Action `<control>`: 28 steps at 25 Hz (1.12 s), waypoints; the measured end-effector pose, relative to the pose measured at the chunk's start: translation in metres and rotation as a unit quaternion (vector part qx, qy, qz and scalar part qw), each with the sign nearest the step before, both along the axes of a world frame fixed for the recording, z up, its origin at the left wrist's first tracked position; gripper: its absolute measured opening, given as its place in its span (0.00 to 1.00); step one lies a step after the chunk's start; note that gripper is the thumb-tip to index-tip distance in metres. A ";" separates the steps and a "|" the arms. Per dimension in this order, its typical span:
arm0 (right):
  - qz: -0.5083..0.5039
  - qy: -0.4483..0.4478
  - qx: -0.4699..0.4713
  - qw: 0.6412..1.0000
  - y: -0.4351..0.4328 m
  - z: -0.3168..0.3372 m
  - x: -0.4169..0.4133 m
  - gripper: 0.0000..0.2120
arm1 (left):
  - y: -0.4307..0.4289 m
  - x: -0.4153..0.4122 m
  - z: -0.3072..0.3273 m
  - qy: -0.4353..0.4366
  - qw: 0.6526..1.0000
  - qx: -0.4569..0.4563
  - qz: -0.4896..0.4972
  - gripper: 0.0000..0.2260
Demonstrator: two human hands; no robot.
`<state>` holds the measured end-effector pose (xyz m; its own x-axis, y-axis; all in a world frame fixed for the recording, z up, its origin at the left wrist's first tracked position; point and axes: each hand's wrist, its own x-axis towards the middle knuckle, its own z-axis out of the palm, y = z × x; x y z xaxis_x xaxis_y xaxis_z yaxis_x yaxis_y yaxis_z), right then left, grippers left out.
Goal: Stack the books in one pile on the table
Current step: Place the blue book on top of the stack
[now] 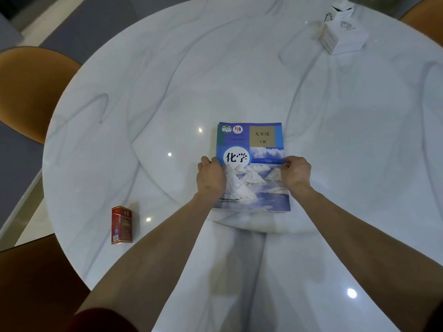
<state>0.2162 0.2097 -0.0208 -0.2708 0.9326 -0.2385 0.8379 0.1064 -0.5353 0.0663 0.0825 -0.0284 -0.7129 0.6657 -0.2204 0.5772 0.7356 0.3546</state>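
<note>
A blue book with white salt mounds and clouds on its cover lies face up on the round white marble table, near the middle. Thin edges of other books show under it along its top and left sides; how many is hidden. My left hand grips the book's left edge, fingers curled over it. My right hand grips the right edge the same way. Both forearms reach in from the bottom of the view.
A red carton stands on the table to the near left. A white tissue box sits at the far right. Orange-brown chairs ring the table at left, lower left and far right.
</note>
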 end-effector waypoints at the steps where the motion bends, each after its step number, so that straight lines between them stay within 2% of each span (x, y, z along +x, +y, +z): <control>1: 0.001 -0.003 0.000 1.000 -0.001 0.000 0.000 0.12 | -0.001 0.000 -0.001 -0.002 1.000 -0.001 0.003 0.14; 6: 0.007 -0.016 -0.005 1.000 0.000 0.006 0.001 0.13 | -0.008 -0.005 0.000 -0.015 1.000 0.000 -0.007 0.14; 10: 0.019 -0.015 0.035 0.999 -0.008 0.019 -0.003 0.14 | -0.028 -0.017 0.007 0.020 0.999 -0.005 -0.042 0.15; 14: 0.131 -0.038 0.108 0.985 -0.030 0.036 -0.020 0.14 | -0.054 -0.027 0.014 0.085 0.991 -0.027 -0.100 0.14; 20: 0.329 -0.112 0.146 0.926 -0.092 0.057 -0.069 0.14 | -0.105 -0.042 0.025 0.145 0.976 -0.065 -0.151 0.13; 24: 0.417 -0.079 0.145 0.894 -0.144 0.053 -0.095 0.15 | -0.146 -0.053 0.030 0.142 0.977 -0.075 -0.137 0.14; 28: 0.473 -0.036 0.074 0.877 -0.188 0.038 -0.116 0.16 | -0.191 -0.066 0.029 0.144 0.977 -0.100 -0.121 0.16</control>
<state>0.1000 0.0220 0.0175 -0.9296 0.3213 -0.1807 0.3681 0.8362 -0.4065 0.0005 -0.1083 0.0009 -0.5919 0.7863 -0.1770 0.7972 0.6035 0.0150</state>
